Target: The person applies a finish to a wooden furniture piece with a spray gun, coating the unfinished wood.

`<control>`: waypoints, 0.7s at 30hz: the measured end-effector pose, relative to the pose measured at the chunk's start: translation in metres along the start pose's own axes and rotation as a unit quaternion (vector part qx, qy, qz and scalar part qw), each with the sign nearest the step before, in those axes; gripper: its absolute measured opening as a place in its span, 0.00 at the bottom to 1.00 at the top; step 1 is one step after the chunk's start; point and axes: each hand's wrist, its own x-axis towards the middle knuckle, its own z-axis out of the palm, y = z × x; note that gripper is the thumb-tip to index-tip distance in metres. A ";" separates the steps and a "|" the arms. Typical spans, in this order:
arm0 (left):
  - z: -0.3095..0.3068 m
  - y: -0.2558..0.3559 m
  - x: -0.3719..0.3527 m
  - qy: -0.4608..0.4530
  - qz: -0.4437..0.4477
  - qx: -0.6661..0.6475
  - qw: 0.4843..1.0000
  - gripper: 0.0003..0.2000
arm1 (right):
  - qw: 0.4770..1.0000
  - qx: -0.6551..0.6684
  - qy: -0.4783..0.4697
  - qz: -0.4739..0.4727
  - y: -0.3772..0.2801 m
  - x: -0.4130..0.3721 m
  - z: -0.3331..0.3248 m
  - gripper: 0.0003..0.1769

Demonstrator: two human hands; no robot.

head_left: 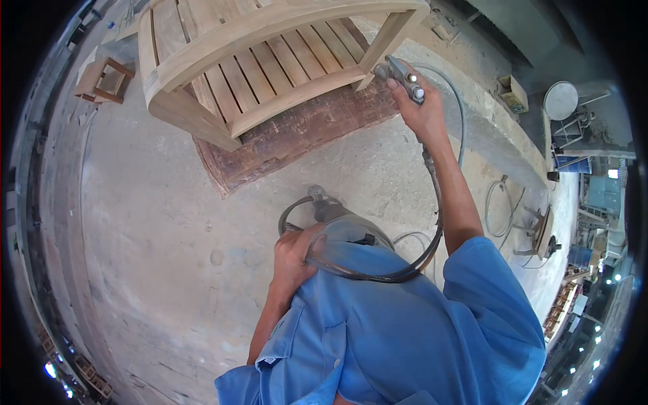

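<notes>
Grey air tool [403, 77] w/ a shiny metal end, stubby, a bit grimy. It's up top center-right, its tip right at the front leg of a slatted wood bench [270, 67]. Right hand [422, 111] is wrapped tight around it, arm stretched out. A dark hose [378, 275] runs from the tool down along the forearm and loops across the blue shirt [405, 337]. Left hand [293, 260] is closed on that loop, tucked against the chest.

The bench sits on a worn reddish-brown board [297, 138], corner leg near the board's edge. All around is dusty concrete floor [155, 236], w/ lots of open room to the left and front. Right side is tighter: a raised concrete ledge [486, 128] runs just behind the tool, w/ a wire coil [499, 209] past it. A small wood stool [104, 77] is far left, well apart.
</notes>
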 end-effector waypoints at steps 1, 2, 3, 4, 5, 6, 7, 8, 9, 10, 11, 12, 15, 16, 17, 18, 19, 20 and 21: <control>0.000 0.001 -0.001 0.000 -0.006 -0.001 1.000 0.11 | 1.000 -0.003 -0.002 0.006 0.005 -0.002 0.002 0.25; 0.000 0.001 -0.002 0.002 -0.013 0.000 1.000 0.11 | 1.000 -0.006 -0.003 0.013 0.009 -0.004 0.004 0.25; -0.001 0.002 -0.002 0.006 -0.019 0.002 1.000 0.11 | 1.000 -0.019 -0.005 0.008 0.021 -0.009 0.006 0.25; -0.003 0.005 -0.002 0.007 -0.035 0.015 0.999 0.10 | 1.000 -0.013 -0.009 0.007 0.024 -0.010 0.008 0.25; -0.004 0.006 -0.001 0.007 -0.047 0.021 0.999 0.10 | 1.000 -0.007 -0.013 0.007 0.028 -0.011 0.010 0.25; -0.005 0.007 -0.001 0.006 -0.061 0.027 0.998 0.10 | 1.000 0.017 -0.019 0.016 0.028 -0.015 0.011 0.25; -0.006 0.008 -0.001 0.002 -0.075 0.032 0.997 0.09 | 0.997 0.046 -0.041 0.035 0.026 -0.019 0.014 0.25; -0.005 0.006 -0.001 0.002 -0.074 0.035 0.997 0.08 | 0.994 0.074 -0.061 0.055 0.022 -0.023 0.017 0.25; -0.003 0.004 0.000 0.002 -0.068 0.036 0.997 0.08 | 0.986 0.107 -0.098 0.083 0.009 -0.025 0.017 0.25; -0.001 0.003 0.002 0.001 -0.062 0.037 0.997 0.08 | 0.975 0.139 -0.134 0.110 0.001 -0.025 0.021 0.25; -0.001 0.002 0.004 0.000 -0.053 0.037 0.998 0.08 | 0.969 0.165 -0.152 0.099 0.000 -0.026 0.030 0.25; -0.002 0.003 0.006 -0.010 -0.060 0.037 0.997 0.08 | 0.963 0.191 -0.169 0.088 -0.002 -0.026 0.040 0.25; -0.005 0.007 0.010 -0.031 -0.088 0.044 0.995 0.07 | 0.938 0.254 -0.227 0.058 -0.022 -0.019 0.069 0.26; -0.007 0.011 0.011 -0.033 -0.103 0.052 0.993 0.08 | 0.933 0.267 -0.238 0.034 -0.021 -0.011 0.083 0.26; -0.009 0.013 0.011 -0.034 -0.117 0.059 0.991 0.08 | 0.928 0.278 -0.249 0.008 -0.022 -0.003 0.096 0.26; -0.009 0.015 0.010 -0.032 -0.137 0.068 0.988 0.08 | 0.930 0.268 -0.253 -0.003 -0.026 0.007 0.105 0.26; -0.009 0.017 0.009 -0.030 -0.157 0.077 0.984 0.08 | 0.931 0.257 -0.258 -0.014 -0.031 0.017 0.113 0.26; -0.008 0.018 0.008 -0.026 -0.177 0.085 0.980 0.09 | 0.933 0.245 -0.263 -0.027 -0.034 0.027 0.121 0.27; -0.006 0.019 0.008 -0.013 -0.184 0.088 0.979 0.09 | 0.934 0.246 -0.253 -0.046 -0.034 0.039 0.132 0.27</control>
